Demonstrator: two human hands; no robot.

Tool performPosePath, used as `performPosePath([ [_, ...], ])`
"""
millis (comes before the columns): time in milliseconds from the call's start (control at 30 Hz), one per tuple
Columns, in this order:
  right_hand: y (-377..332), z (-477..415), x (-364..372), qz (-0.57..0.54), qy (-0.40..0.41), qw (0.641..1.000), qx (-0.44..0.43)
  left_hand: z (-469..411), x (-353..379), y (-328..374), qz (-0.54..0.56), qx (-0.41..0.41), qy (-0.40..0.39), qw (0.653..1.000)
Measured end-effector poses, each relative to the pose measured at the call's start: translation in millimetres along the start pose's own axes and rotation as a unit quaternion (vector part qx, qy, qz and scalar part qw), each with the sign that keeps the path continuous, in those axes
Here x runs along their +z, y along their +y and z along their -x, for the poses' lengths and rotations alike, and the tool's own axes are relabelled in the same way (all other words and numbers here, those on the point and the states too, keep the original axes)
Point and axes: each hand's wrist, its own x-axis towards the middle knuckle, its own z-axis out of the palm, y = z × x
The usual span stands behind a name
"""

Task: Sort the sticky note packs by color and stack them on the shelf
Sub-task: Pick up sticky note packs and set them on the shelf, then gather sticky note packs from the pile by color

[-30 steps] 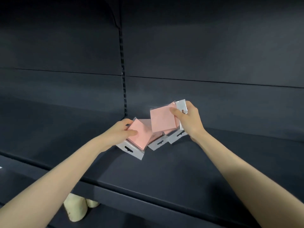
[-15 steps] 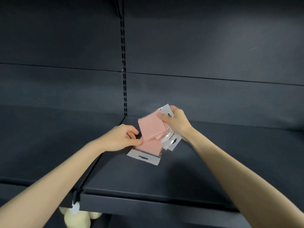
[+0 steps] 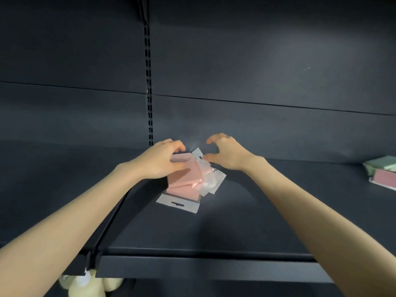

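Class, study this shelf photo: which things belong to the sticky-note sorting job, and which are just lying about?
Part of the job:
- pink sticky note packs, gripped by the left hand
- right hand, beside them, holding nothing
- green and pink packs, far right
- shelf

Just lying about:
- cream-coloured objects under the shelf, too hidden to identify

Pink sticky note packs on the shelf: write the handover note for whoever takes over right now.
Left hand grips the far edge of the pink sticky note packs in clear plastic sleeves. Right hand open beside them, holding nothing.
The packs lie overlapped and fanned on the dark metal shelf.
Done: pink gathered in one pile. To do: square it up; sort the mint green and pink packs at the shelf's far right.
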Motion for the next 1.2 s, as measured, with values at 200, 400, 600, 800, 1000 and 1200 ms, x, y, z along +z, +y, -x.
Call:
performPosePath([
  [200, 22, 29, -56, 0.05, 0.072, 0.996, 0.005, -20, -17, 57, -0.041, 0.062, 0.056, 0.996],
  [400, 76, 81, -110, 0.067, 0.145, 0.986, 0.038, -36, -12, 132, -0.065, 0.14, 0.111, 0.982],
  [600, 143, 160, -148, 0.097, 0.166, 0.977, 0.089, -38, 29, 221, -0.061, 0.195, 0.121, 0.971],
  [800, 220, 243, -176, 0.125, 0.156, 0.971, 0.13, -35, 84, 314, -0.05, 0.224, 0.089, 0.969],
  [1000, 284, 292, -199, 0.126, 0.146, 0.969, 0.155, -45, 125, 389, -0.051, 0.245, 0.059, 0.967],
  [1200, 343, 297, -231, 0.141, 0.163, 0.963, 0.164, -88, 138, 445, -0.049, 0.258, 0.057, 0.963],
])
